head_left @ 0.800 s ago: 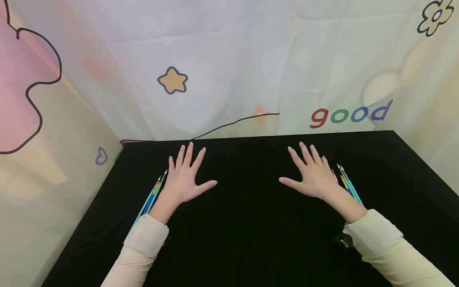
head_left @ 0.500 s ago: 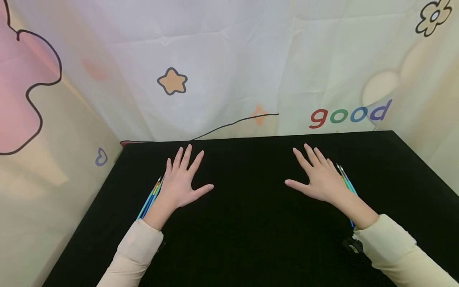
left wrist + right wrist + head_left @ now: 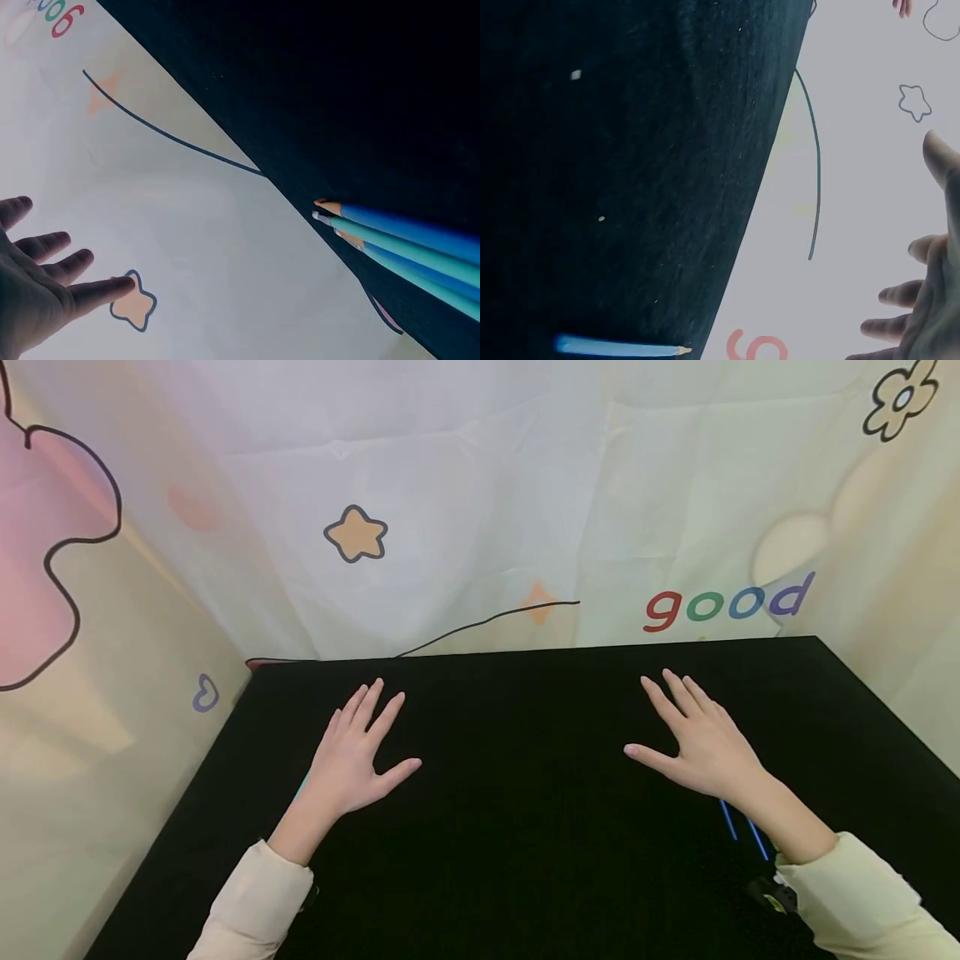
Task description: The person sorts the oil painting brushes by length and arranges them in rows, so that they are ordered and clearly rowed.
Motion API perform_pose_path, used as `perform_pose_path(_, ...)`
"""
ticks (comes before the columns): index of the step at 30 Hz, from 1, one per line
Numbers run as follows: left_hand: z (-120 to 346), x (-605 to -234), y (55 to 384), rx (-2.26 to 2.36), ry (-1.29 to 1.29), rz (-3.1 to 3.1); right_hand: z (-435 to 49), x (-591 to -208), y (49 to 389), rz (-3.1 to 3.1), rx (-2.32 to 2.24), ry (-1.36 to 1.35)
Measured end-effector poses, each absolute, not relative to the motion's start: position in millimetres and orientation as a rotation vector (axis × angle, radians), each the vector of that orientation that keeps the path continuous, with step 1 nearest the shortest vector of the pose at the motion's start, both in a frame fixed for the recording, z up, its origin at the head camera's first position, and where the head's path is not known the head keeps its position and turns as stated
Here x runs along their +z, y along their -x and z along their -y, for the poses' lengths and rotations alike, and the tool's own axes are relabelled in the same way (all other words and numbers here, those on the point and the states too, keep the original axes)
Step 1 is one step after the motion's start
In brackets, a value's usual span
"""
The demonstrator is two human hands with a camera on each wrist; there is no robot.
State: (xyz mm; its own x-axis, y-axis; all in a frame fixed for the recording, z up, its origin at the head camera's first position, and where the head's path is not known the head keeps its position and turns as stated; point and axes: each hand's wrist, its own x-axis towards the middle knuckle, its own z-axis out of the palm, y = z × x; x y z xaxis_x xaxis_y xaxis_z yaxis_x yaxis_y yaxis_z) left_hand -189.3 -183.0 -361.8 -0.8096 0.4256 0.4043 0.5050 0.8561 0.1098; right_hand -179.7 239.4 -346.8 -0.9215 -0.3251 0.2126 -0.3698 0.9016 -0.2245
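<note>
My left hand [image 3: 347, 768] is held over the left side of the black table, fingers straight and thumb spread, holding nothing. Beneath it lie slim paintbrushes, mostly hidden by the hand and forearm; a sliver of a teal handle [image 3: 302, 786] shows at the wrist. The left wrist view shows several together, blue brushes [image 3: 405, 225] and teal brushes [image 3: 405, 241]. Over the right side, my right hand [image 3: 708, 752] is likewise stretched out and holds nothing. Blue brush handles [image 3: 728, 820] stick out below its wrist, and one blue brush [image 3: 622, 348] appears in the right wrist view.
The black tabletop [image 3: 510, 818] spans the space between the hands. Behind and beside it hangs a pale printed curtain [image 3: 480, 527] with a star, a flower and the word "good". A small dark device [image 3: 772, 895] sits at the right cuff.
Both hands have drawn back toward the body and spread apart, the left one leftward and the right one rightward. They now cover more of the brushes' tips.
</note>
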Motion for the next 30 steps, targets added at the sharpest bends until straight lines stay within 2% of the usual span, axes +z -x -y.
perform_pose_path(6,192.6,-364.8,186.2,-0.321,0.786,2.605,-248.2,-350.0,174.6,2.903,0.423,-0.541)
perform_pose_path(22,219.5,-371.0,181.7,-0.339,0.843,2.593,-275.6,-360.0,164.0,2.851,0.427,-0.507)
perform_pose_path(30,234.7,-368.7,177.6,-0.331,0.742,2.658,-288.4,-364.5,161.5,2.848,0.407,-0.488)
